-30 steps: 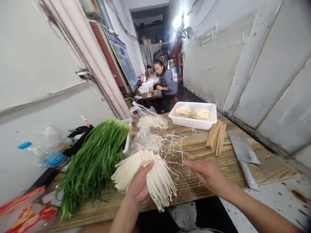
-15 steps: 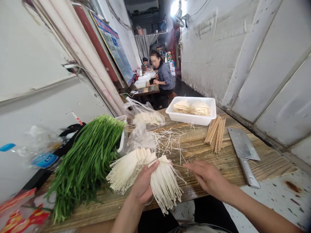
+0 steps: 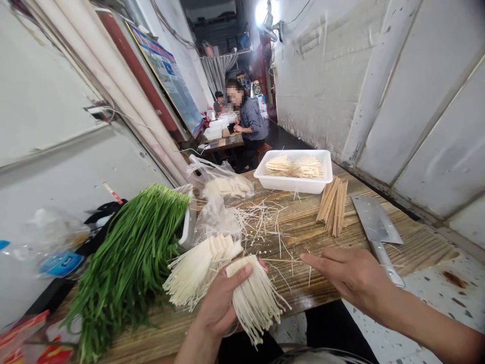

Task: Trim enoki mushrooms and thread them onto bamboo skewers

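Observation:
My left hand (image 3: 223, 301) is closed round a small fan of white enoki mushroom strands (image 3: 255, 298) at the table's near edge. A thin wooden skewer (image 3: 282, 261) runs from that bundle to my right hand (image 3: 350, 275), whose fingers pinch its end. A larger pile of enoki mushrooms (image 3: 197, 268) lies just left of the held bundle. A thick heap of green chives (image 3: 132, 263) lies further left on the wooden table (image 3: 379, 237).
A cleaver (image 3: 377, 235) lies right of my right hand. A bundle of skewers (image 3: 333, 205) and a white tray (image 3: 293, 174) of skewered mushrooms sit beyond. Plastic bags (image 3: 222, 184) and loose strands (image 3: 265, 222) lie mid-table. A water bottle (image 3: 45, 247) lies at left. People sit at a far table (image 3: 223, 141).
My left hand has drawn the small bundle away from the larger pile, toward me. My right hand moved right along the skewer. The camera tilted slightly down and left.

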The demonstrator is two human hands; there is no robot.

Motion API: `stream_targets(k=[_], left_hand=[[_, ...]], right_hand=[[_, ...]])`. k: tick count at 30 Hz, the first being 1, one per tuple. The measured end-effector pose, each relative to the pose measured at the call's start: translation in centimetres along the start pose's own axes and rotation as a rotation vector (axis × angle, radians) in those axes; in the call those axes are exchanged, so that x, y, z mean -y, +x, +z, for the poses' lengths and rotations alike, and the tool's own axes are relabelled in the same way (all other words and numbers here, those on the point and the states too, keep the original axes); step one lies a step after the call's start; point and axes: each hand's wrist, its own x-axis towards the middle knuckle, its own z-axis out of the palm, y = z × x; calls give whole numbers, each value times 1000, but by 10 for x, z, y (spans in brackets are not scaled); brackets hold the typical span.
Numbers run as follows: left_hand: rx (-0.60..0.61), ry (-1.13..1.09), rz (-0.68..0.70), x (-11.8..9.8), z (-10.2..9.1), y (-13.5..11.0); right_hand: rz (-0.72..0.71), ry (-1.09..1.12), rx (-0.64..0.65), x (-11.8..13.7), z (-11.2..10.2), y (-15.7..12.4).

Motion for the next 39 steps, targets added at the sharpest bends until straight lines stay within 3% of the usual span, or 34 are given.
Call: stream_targets(k=[9, 39], left_hand=[[-42, 31, 25, -3, 5, -1], [-48, 104, 27, -3, 8, -1]], right_hand=[[-12, -74, 81, 0, -1, -3], [-24, -134, 102, 1, -6, -4]])
